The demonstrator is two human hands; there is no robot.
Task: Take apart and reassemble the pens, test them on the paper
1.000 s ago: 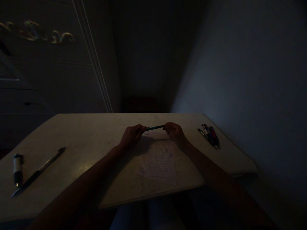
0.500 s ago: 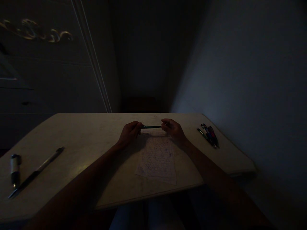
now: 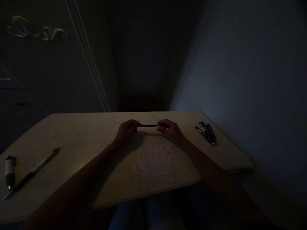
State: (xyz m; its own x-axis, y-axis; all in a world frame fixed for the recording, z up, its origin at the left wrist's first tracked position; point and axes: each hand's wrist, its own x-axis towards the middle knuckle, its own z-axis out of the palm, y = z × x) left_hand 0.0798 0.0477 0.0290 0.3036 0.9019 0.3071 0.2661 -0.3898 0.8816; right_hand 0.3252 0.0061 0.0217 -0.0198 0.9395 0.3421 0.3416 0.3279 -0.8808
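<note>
A slim dark green pen (image 3: 148,125) is stretched level between my two hands, over the far end of a scribbled sheet of paper (image 3: 155,156). My left hand (image 3: 126,131) is closed on one end of the pen. At the other end, the thumb and fingers of my right hand (image 3: 170,130) pinch the pen's tip. The dim light hides the exact fingertip contact. The paper lies on the table between my forearms, covered in handwriting and doodles.
The pale table (image 3: 83,127) has a rounded edge in front of my lap. Several pens (image 3: 208,133) lie bunched at the right. On the left are a long pen (image 3: 32,174) and a short, thick marker-like pen (image 3: 10,172). A wall (image 3: 227,80) rises close on the right.
My right thumb and fingers have shifted slightly at the pen's tip. The whole view has drifted a little, moving the table's things slightly left. Both hands still hold the pen.
</note>
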